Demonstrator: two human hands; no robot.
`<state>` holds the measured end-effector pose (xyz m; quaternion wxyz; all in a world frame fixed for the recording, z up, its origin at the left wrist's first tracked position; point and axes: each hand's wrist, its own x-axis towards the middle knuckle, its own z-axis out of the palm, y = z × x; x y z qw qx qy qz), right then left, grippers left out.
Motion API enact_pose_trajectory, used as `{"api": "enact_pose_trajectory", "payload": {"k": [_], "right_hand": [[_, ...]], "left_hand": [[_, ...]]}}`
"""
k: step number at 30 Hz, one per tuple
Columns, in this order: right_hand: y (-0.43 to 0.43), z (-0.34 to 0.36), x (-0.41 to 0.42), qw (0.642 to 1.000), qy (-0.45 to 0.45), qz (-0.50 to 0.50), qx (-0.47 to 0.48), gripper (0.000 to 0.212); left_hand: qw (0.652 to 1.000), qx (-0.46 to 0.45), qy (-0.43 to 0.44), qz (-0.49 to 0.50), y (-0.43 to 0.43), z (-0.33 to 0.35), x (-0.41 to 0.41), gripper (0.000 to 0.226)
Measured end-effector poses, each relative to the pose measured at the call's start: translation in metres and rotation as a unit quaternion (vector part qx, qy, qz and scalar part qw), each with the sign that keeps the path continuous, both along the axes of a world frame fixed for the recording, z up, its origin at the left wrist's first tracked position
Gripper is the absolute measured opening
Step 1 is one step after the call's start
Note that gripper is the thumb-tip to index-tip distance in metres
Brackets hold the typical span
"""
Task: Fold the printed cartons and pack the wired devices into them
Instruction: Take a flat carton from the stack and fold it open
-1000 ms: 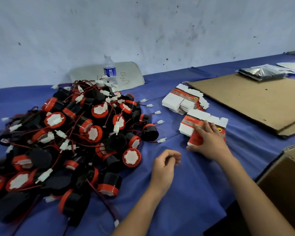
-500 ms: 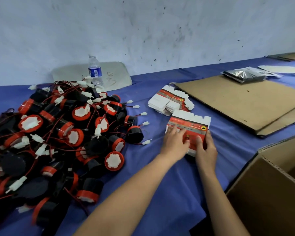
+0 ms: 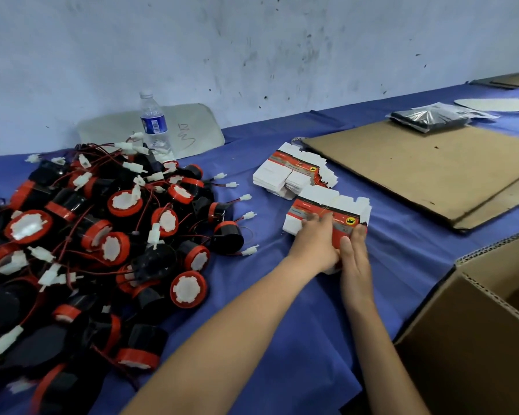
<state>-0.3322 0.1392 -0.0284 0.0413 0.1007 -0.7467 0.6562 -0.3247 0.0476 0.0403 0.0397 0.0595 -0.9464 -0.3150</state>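
Note:
A near stack of flat printed cartons [image 3: 336, 205], red and white, lies on the blue tablecloth [image 3: 282, 310]. My left hand [image 3: 313, 244] lies on its left half with the fingers curled over the top carton. My right hand [image 3: 354, 254] holds the stack's right near corner, thumb on top and fingers along the edge. A second stack of flat cartons [image 3: 291, 172] lies just behind. To the left sprawls a big pile of wired devices [image 3: 102, 235]: black round bodies, red rims, white faces, red wires with white plugs.
An open corrugated box [image 3: 474, 324] stands at the right front edge. Flat brown cardboard sheets [image 3: 426, 166] lie at the back right with a black plastic-wrapped packet [image 3: 432, 118] behind them. A water bottle [image 3: 155, 127] stands against the wall behind the pile.
My left hand has moved from the cloth onto the near carton stack beside my right hand. The view has shifted right, showing more of the open box.

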Motion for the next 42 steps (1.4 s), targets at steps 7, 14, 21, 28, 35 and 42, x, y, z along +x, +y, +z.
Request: {"api": "enact_pose_trajectory", "payload": {"k": [7, 14, 21, 28, 35, 42], "right_hand": [[-0.001, 0.004, 0.002, 0.999, 0.010, 0.018, 0.025, 0.079], [0.002, 0.004, 0.002, 0.996, 0.024, -0.007, -0.082, 0.039], [-0.003, 0.033, -0.033, 0.993, -0.076, -0.075, -0.045, 0.023], [0.004, 0.020, -0.022, 0.999, -0.039, -0.022, 0.026, 0.013], [0.001, 0.026, -0.033, 0.987, -0.065, -0.142, 0.027, 0.018], [0.006, 0.053, -0.058, 0.961, -0.106, -0.254, 0.004, 0.025]], "left_hand": [[0.999, 0.042, 0.014, -0.016, -0.010, 0.003, -0.002, 0.042], [0.995, 0.092, 0.031, 0.008, -0.018, -0.001, -0.001, 0.031], [0.994, 0.084, 0.070, 0.014, -0.024, -0.008, -0.005, 0.022], [0.994, -0.061, 0.084, 0.027, -0.022, 0.000, -0.029, 0.033], [0.983, 0.173, 0.059, 0.010, -0.040, -0.006, -0.026, 0.023], [0.993, 0.094, 0.067, 0.000, -0.043, -0.029, -0.020, 0.017]]}}
